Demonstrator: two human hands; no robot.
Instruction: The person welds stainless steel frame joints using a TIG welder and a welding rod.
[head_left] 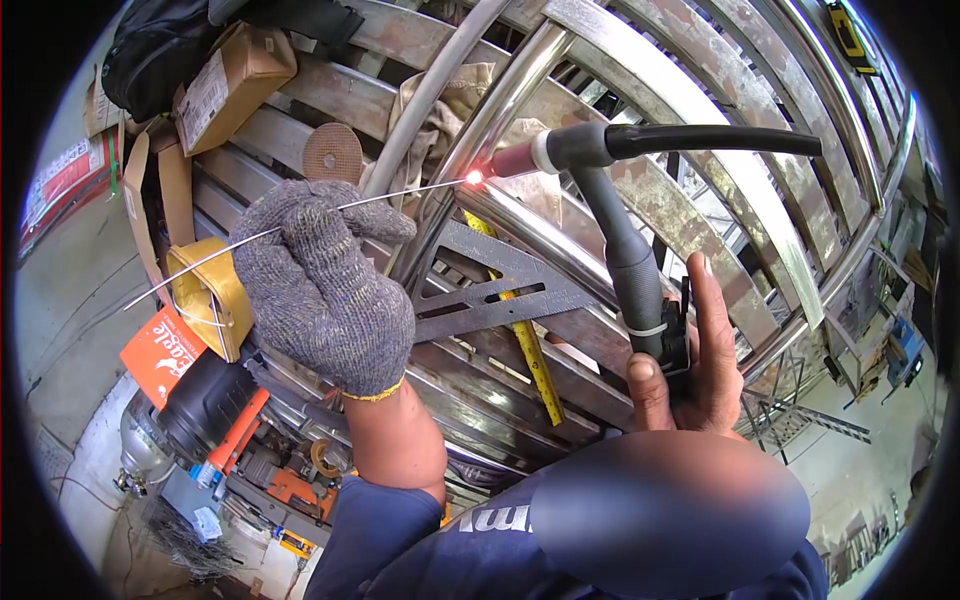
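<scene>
My left hand (325, 285), in a grey knitted glove, is closed around a thin filler rod (205, 262). The rod's right end reaches a glowing spot at the tip of a TIG welding torch (632, 270). My bare right hand (700, 360) grips the torch's handle from below, with some fingers hidden behind it. The torch's pinkish cup (512, 160) points left at a joint between shiny metal tubes (545, 240). Below the joint lie a grey triangular square (500, 285) and a yellow tape measure blade (535, 370).
Slatted metal (610, 400) lies beneath the tubes. At upper left are a cardboard box (235, 85) and a brown disc (332, 153). A yellow roll-shaped item (215, 300) and an orange box (160, 350) sit left of the glove. A black cable (720, 138) extends right from the torch.
</scene>
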